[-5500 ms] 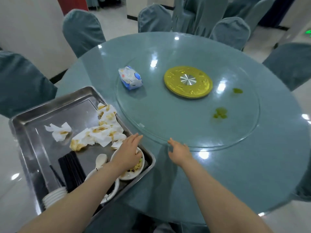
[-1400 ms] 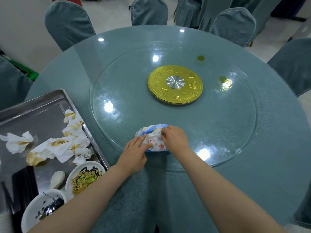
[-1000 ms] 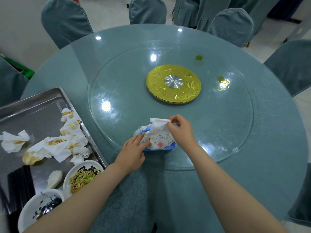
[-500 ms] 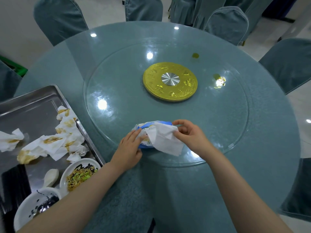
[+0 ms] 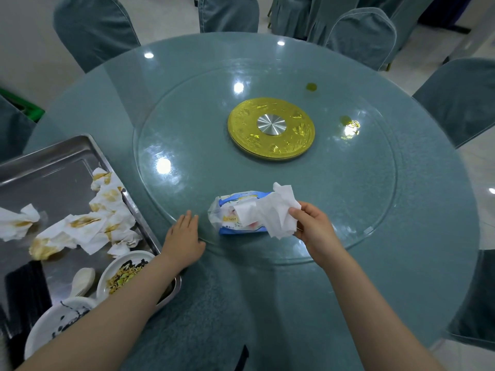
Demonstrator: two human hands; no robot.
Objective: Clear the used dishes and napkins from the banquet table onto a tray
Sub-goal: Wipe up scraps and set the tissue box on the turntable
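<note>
Right hand (image 5: 313, 226) pinches a crumpled white wet wipe (image 5: 278, 212) between thumb and curled fingers, holding it just above the right end of a soft blue-and-white plastic wipe packet (image 5: 235, 218). A strip of the wipe trails back across the packet's top; whether it is free of the opening or caught in it is hard to tell from this angle. Left hand (image 5: 183, 238) lies flat with straight fingers on the near edge of the round clear glass turntable (image 5: 187, 129), just left of the packet and apart from it, holding nothing.

The packet lies on its side on the turntable's near rim. At the turntable's middle sits a round gold embossed hub with a silver centre (image 5: 270, 128), and two small greenish spills (image 5: 311, 87) mark the glass beyond and to the right of it. The turntable rests on a large round teal-clothed banquet table (image 5: 428, 263).

A rectangular stainless steel tray (image 5: 53, 167) sits at the table's left edge. On it lie stained crumpled white paper napkins (image 5: 88, 223), a white bowl of noodle and vegetable scraps (image 5: 126, 271), a white ceramic spoon (image 5: 83, 281), a white dish with black markings (image 5: 53, 325) and a bundle of black chopsticks (image 5: 24, 290). Teal-covered chairs (image 5: 93, 28) ring the table.
</note>
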